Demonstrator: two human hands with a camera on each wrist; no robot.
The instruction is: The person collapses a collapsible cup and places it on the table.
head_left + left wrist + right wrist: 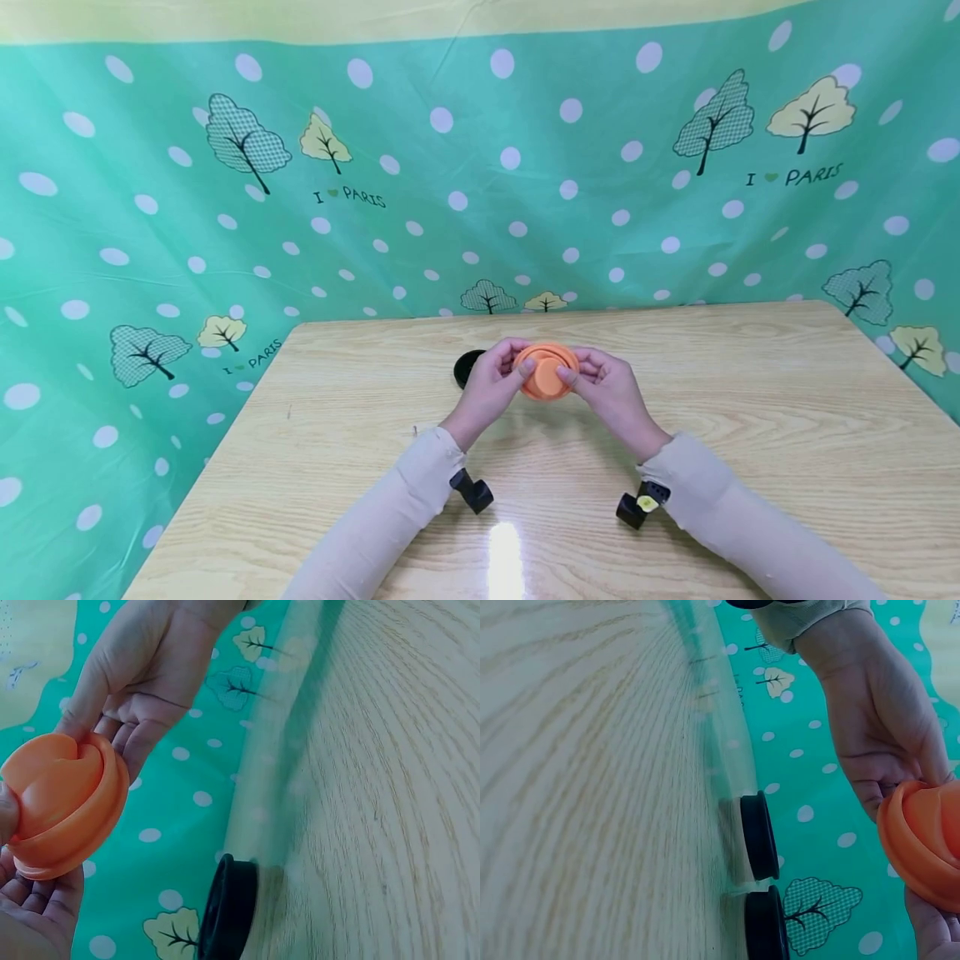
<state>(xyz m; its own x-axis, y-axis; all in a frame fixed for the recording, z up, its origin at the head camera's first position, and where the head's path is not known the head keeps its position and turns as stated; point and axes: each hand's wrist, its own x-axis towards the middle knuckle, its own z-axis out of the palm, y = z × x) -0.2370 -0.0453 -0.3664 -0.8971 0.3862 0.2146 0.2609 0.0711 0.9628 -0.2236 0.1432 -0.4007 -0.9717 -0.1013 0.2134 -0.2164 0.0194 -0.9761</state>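
Observation:
Both hands hold an orange collapsible cup [546,377] above the table, its round inner side facing me. My left hand [491,387] grips its left edge and my right hand [613,396] the right edge. The thumbs lie on the middle, with the other fingers at the rim and behind. In the left wrist view the orange soft wall looks folded and dented inward. Behind my left hand, partly covered, lies a shallow black round lid-like piece [467,369]. From the right wrist, two such black pieces [760,836] show on the table.
The wood-grain table [337,475] reaches back to a green dotted cloth [420,242] printed with trees. A black camera mount [472,492] sits at the left wrist, another [637,507] at the right. Light glares off the table's front.

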